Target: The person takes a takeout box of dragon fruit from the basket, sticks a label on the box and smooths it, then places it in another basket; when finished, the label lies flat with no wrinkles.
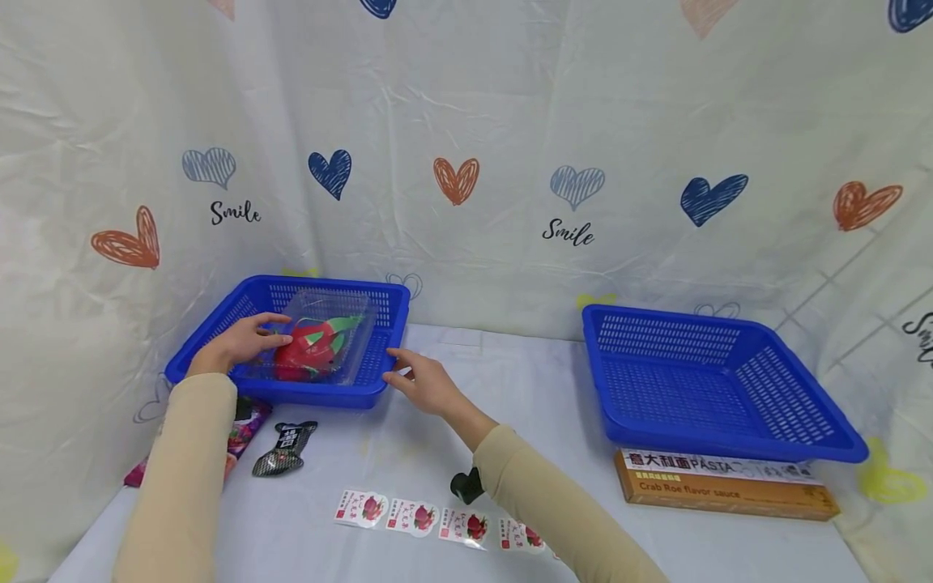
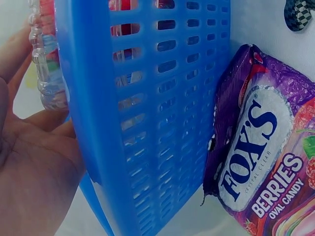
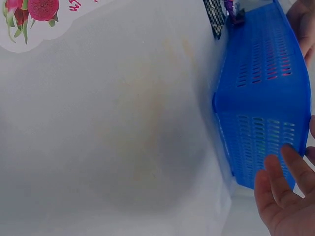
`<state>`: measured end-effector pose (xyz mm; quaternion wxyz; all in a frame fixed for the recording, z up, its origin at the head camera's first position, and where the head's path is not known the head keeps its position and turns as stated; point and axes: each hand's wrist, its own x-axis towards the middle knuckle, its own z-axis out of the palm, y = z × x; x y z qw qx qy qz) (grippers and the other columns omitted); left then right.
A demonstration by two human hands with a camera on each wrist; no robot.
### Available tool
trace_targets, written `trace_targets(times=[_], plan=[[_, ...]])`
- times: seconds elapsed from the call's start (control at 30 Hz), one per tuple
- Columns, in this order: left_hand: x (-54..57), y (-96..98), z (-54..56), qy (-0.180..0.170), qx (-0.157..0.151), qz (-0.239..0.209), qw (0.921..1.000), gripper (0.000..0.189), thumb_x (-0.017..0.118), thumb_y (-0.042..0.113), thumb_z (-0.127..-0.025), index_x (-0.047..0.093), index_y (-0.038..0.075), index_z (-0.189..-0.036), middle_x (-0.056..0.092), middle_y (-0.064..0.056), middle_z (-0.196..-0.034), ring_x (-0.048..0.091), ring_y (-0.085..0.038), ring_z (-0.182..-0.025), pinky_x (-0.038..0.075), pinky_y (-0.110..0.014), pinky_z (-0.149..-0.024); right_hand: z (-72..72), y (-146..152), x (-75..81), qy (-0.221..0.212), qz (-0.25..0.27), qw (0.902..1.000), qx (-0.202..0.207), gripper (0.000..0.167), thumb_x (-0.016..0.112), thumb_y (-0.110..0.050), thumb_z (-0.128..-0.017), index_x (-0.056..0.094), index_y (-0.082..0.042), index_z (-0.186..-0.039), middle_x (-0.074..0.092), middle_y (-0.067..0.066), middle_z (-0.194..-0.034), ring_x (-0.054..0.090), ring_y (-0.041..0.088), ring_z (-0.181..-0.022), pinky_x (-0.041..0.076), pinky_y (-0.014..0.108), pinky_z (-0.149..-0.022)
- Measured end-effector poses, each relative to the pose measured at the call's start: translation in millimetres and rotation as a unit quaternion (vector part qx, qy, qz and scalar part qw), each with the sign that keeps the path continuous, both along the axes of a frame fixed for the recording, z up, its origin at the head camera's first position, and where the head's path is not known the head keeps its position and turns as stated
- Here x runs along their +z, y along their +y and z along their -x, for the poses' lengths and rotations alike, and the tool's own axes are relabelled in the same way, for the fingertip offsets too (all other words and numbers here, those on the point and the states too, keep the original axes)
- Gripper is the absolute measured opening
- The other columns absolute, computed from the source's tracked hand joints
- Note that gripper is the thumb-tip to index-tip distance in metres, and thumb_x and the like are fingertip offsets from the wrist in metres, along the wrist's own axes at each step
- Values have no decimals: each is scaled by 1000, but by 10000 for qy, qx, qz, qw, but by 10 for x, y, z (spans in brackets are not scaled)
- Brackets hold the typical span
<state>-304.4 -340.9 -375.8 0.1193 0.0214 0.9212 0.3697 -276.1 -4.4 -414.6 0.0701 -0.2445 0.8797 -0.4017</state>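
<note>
Fingers loosely extended, the left hand [image 1: 244, 340] meets a clear box [image 1: 331, 334] just beyond it in a basket [image 1: 317, 394] — likely light, slick and dentable, best held by opposite sides — while the right hand's [image 1: 426, 385] fingers stand parted at the rim.

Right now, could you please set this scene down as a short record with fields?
left hand: at a clear plastic box with red-and-green contents
box: inside the left blue plastic basket
right hand: at that basket's right end
in front: purple candy bag; black checkered packet
right side: second blue plastic basket, orange-and-white pasta box before it
foreground: row of white stickers with red fruit
</note>
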Motion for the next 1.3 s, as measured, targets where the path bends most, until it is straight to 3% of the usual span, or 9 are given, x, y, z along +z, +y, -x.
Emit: trace_targets(times=[0.8,1.07,1.3], plan=[[-31,160,60,-19,-265,-284,9992,61,59,31,-99,37,5,-149,35,-35,-143,46,-49,-125,49,-51,-92,18,-20,-28,-134,159,9996,-189,54,58,-33,-99,43,-12,-147,62,9,-126,60,21,-104,51,33,-88],[-50,155,48,23,-307,-340,9989,61,60,33,-98,38,5,-148,33,-34,-145,41,-51,-128,47,-54,-94,21,-34,-16,-205,158,9993,-262,54,58,-32,-99,43,-14,-147,63,5,-125,60,20,-104,50,33,-88],[-136,85,68,-29,-294,-609,9977,64,57,39,-98,36,7,-150,31,-34,-147,45,-49,-124,43,-56,-98,29,-39,-37,-355,348,9983,-290,54,59,-32,-99,43,-14,-148,62,8,-126,61,24,-107,51,34,-90]])
